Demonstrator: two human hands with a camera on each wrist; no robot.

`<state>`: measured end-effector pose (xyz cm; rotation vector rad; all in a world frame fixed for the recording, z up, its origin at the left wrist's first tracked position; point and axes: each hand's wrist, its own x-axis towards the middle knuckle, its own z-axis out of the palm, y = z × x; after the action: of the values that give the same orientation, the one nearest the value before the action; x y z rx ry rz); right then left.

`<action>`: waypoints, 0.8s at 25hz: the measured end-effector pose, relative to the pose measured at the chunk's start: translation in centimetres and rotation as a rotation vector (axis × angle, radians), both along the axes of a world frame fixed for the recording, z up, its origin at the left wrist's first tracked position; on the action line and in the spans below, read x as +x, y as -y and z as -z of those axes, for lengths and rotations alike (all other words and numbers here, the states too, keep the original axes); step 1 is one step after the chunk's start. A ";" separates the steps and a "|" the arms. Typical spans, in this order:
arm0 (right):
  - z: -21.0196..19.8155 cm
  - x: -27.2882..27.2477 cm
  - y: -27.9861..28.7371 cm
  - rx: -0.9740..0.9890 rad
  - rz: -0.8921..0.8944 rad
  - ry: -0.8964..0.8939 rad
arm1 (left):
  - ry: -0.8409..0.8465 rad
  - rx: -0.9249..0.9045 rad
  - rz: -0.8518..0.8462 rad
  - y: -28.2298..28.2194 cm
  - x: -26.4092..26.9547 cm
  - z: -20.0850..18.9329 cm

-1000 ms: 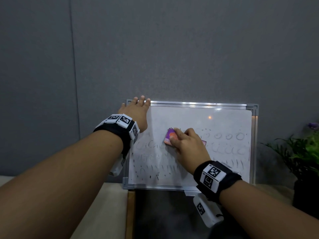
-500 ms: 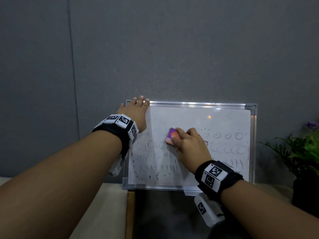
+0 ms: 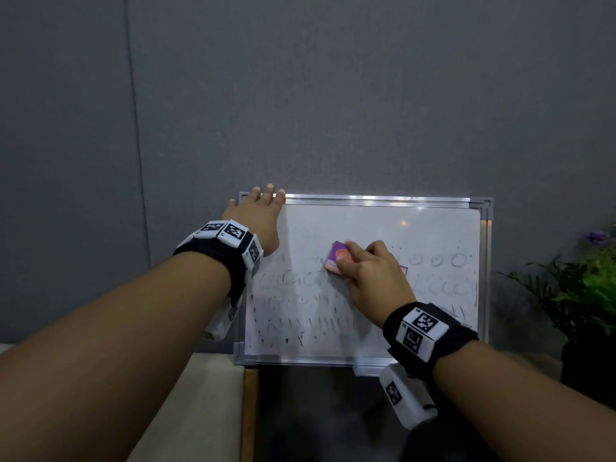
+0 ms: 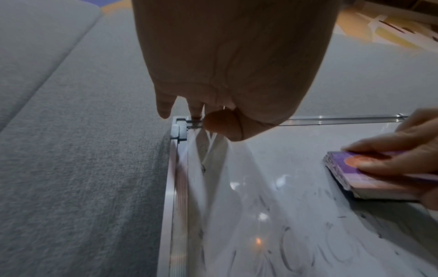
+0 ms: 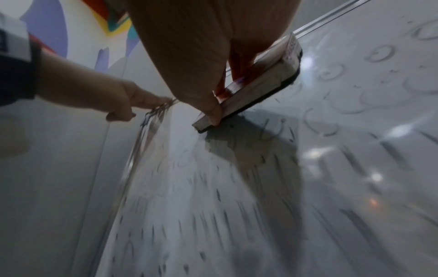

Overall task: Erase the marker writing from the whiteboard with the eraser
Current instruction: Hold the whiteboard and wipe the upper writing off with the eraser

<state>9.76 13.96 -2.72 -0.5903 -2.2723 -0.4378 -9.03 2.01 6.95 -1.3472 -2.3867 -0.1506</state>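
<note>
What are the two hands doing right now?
Left hand: grips the top-left corner of the whiteboard.
Right hand: holds the eraser against the whiteboard.

The right hand [image 3: 373,278] covers most of the eraser [image 3: 336,260], whose purple end shows at 9 o'clock of the knuckles, and hides the marker writing [image 3: 293,281] under palm and wrist. The writing that shows on the whiteboard [image 3: 366,218] is too smeared to read. The potted plant [image 3: 586,291] at 3 o'clock of the whiteboard is cut by the head view's edge.
</note>
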 end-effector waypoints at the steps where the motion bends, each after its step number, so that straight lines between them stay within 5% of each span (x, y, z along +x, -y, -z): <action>1: -0.5 -0.2 0.1 -0.007 -0.002 -0.025 | 0.001 0.000 0.001 0.0 0.0 0.0; 9: 0.6 -0.2 0.3 0.012 0.008 0.041 | -0.013 -0.024 -0.022 0.1 0.3 -0.2; 15: -0.7 0.3 -0.8 0.008 0.039 -0.092 | -0.048 0.011 -0.022 -0.4 1.5 0.2; 20: 1.2 1.1 -0.5 0.037 0.022 0.029 | -0.037 0.038 0.075 -2.3 3.7 0.7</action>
<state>10.85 14.49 -3.88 -0.5936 -2.2819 -0.5013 -5.32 4.35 6.22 -1.4100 -2.2927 -0.1898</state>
